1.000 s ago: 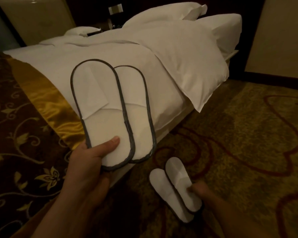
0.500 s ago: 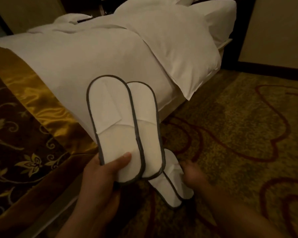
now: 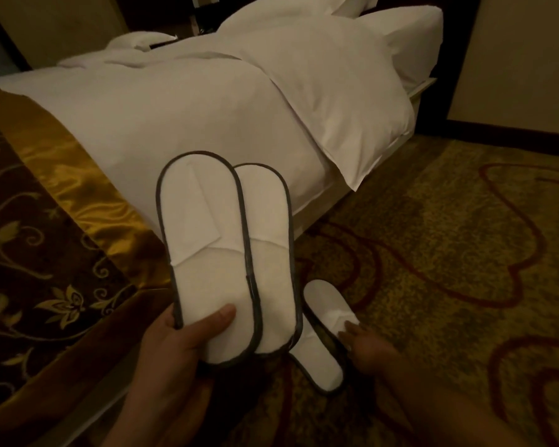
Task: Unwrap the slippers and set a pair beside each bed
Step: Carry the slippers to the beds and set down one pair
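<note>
My left hand is shut on the heel ends of a flat pair of white slippers with grey trim, held up side by side in front of the bed. On the carpet by the bed's side lies another white slipper. The held pair hides what lies to its left. My right hand reaches down to it, fingertips on its folded upper.
A white pillow hangs over the bed's edge above the floor slipper. A gold satin runner and dark patterned cover drape the bed's foot at left. Patterned carpet stretches right to a pale wall panel.
The held pair has dropped lower in view and now covers part of the floor pair. My right hand has shifted from the floor slippers' heel end to the upper of the right one.
</note>
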